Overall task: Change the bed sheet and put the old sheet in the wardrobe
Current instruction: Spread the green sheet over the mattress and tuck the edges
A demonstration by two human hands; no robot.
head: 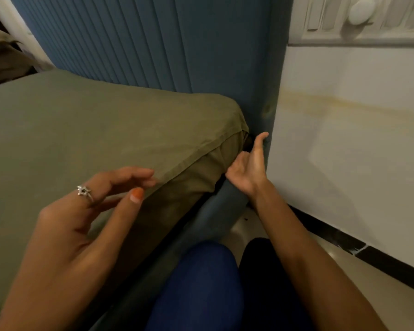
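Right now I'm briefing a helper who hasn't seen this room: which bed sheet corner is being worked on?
Start at the ribbed blue headboard beside the white wall. Below it the olive-green bed sheet covers the mattress. The corner meant is the one against the headboard's edge, where the right hand reaches into the gap.

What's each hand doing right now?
Left hand: open, fingers above the green sheet.
Right hand: open at the sheet's corner, holding nothing.

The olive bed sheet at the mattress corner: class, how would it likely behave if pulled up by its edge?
The olive bed sheet would probably go limp and drape, since it already folds softly over the mattress corner. It looks thin, so likely light. Tucked beside the blue headboard, it may resist at first.
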